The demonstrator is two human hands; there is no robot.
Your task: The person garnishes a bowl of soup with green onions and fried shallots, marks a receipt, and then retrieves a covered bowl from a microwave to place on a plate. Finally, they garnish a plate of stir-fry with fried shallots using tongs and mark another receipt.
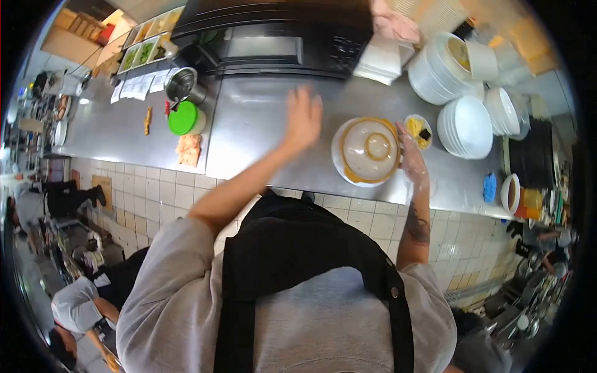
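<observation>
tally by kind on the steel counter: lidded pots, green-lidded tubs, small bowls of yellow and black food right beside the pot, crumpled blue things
lidded pot: 1
green-lidded tub: 1
small bowl of yellow and black food: 1
crumpled blue thing: 1
total: 4

Tub lid [183, 118]: bright green | bowls [473, 127]: plain white | lidded pot [370, 150]: cream, yellow-brown rim | apron [298, 255]: black | sponge [490, 188]: blue | floor [147, 202]: off-white tile grid

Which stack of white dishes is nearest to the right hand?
The stack of bowls nearest the counter's front edge; the other stacks stand farther from the right hand.
</observation>
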